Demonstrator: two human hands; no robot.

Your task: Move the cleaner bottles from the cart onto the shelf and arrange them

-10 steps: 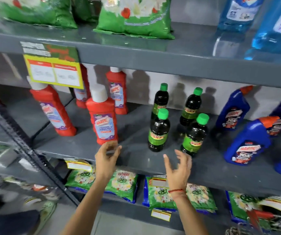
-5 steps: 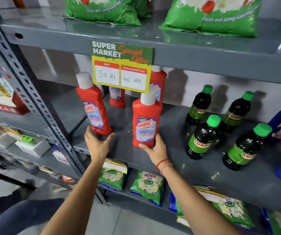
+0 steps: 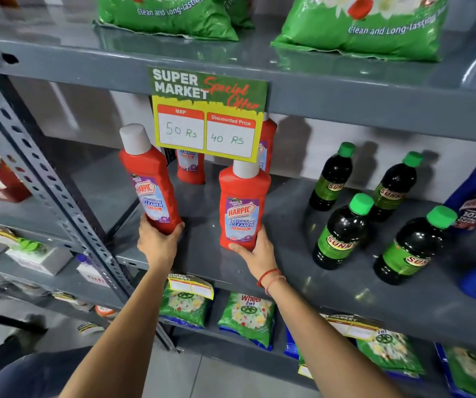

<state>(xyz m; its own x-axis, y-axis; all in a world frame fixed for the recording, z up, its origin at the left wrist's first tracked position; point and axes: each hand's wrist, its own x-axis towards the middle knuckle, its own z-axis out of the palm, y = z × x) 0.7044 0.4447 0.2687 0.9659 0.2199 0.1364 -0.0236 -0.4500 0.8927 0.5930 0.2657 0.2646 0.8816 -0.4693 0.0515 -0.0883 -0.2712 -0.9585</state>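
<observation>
Red bottles are being arranged on the shelf [image 3: 303, 262]: left hand [image 3: 158, 244] fingers wrapping the tilted bottle [image 3: 152, 185], right hand [image 3: 255, 254] fingers cupping the upright bottle [image 3: 242, 208]. Next, probably levelling the tilted one.

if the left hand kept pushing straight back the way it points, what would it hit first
Apart from the red bottle the left hand already grips, probably the back wall; that lane looks free, though depth is unclear.

Both bare arms reach forward, left hand [image 3: 158, 243] and right hand [image 3: 255, 254] each with fingers curled in a grip.
</observation>
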